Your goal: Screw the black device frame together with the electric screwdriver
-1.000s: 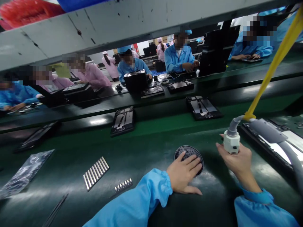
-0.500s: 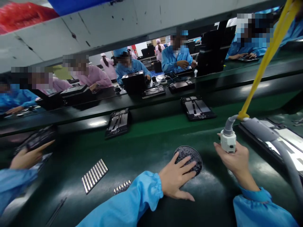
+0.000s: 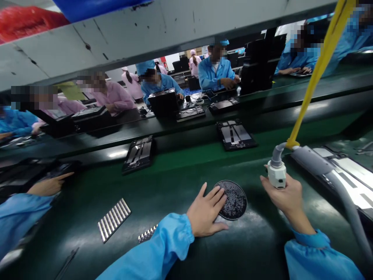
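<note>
My left hand (image 3: 206,212) lies palm down with its fingers spread, the fingertips over the left edge of a round black dish (image 3: 233,200) full of small dark pieces. To the right, my right hand (image 3: 287,196) is wrapped round a white tool head (image 3: 276,175) with a grey hose, which hangs from a yellow strap (image 3: 317,74). Left of my left forearm lie a strip tray with silvery bars (image 3: 114,220) and a smaller strip of parts (image 3: 148,233), partly covered by my sleeve.
Opened tablet-like devices lie on the green belt (image 3: 235,135) (image 3: 138,153) and at the right (image 3: 349,171). Tweezers (image 3: 67,264) rest at the lower left. A co-worker's hand (image 3: 48,186) is at the left over dark devices. A grey beam (image 3: 163,27) crosses overhead.
My left hand has slid left, uncovering most of the round dish. The co-worker's hand at the left has moved right. Devices on the belt appear slightly further left. My right hand still holds the tool head.
</note>
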Demonstrator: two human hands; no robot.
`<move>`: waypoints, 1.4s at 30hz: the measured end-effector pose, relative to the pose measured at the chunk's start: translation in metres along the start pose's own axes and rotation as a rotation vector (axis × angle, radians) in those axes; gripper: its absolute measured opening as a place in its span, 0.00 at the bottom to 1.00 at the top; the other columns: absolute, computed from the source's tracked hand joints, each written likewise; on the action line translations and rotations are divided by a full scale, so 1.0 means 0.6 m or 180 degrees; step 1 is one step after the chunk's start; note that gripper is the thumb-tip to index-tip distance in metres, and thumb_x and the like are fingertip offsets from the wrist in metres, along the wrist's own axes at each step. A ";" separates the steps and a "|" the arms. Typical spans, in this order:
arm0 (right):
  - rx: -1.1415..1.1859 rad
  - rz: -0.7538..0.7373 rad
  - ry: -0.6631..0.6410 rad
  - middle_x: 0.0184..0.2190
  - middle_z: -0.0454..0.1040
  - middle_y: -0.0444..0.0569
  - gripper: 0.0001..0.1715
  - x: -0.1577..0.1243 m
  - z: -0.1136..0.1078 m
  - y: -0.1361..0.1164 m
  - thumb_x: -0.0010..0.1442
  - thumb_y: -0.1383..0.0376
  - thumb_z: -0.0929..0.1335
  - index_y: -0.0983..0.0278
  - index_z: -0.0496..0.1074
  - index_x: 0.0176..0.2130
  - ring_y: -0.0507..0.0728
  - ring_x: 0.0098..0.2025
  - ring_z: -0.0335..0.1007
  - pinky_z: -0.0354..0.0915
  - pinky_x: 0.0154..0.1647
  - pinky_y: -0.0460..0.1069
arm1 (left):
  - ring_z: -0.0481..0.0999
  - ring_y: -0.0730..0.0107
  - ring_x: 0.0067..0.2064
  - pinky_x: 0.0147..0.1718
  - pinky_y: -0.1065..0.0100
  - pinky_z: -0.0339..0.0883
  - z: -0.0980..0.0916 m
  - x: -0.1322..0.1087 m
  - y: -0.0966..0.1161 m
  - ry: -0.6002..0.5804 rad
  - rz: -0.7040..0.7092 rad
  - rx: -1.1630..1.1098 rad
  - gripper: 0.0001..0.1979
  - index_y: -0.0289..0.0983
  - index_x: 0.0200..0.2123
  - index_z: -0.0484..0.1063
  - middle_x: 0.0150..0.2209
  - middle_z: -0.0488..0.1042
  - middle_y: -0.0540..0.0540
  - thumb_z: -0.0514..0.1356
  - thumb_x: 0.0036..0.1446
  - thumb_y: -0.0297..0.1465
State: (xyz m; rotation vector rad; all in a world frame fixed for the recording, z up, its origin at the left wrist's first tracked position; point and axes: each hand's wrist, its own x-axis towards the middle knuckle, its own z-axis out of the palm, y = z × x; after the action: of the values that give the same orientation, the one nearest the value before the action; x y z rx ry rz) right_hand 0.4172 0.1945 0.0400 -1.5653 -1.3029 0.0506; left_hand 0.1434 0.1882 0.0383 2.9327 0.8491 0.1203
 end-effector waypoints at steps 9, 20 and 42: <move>-0.0093 0.0007 0.0019 0.16 0.67 0.43 0.13 -0.002 0.002 0.008 0.48 0.54 0.69 0.61 0.70 0.25 0.54 0.17 0.62 0.60 0.21 0.49 | 0.56 0.52 0.67 0.66 0.47 0.42 0.026 0.025 0.043 0.0079 0.0536 -0.0038 0.39 0.27 0.64 0.56 0.64 0.61 0.35 0.44 0.63 0.54; -0.0060 0.0039 -0.0045 0.17 0.67 0.43 0.13 -0.001 0.000 0.005 0.47 0.54 0.68 0.61 0.70 0.26 0.54 0.18 0.63 0.60 0.22 0.48 | 0.54 0.51 0.67 0.66 0.43 0.34 0.015 -0.013 0.003 0.0122 0.0067 0.0023 0.38 0.26 0.63 0.57 0.63 0.60 0.33 0.43 0.65 0.53; -0.0245 0.0316 -0.0070 0.17 0.66 0.44 0.18 -0.001 -0.002 0.000 0.46 0.51 0.68 0.63 0.72 0.27 0.54 0.19 0.63 0.60 0.22 0.49 | 0.51 0.52 0.68 0.66 0.43 0.34 0.021 0.034 0.014 0.0283 0.0031 0.0058 0.45 0.27 0.65 0.52 0.65 0.57 0.34 0.42 0.60 0.59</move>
State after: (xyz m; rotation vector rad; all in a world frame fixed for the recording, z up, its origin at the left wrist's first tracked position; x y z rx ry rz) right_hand 0.4174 0.1931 0.0401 -1.6987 -1.2563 0.0809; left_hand 0.1663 0.1914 0.0275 2.9685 0.8521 0.2466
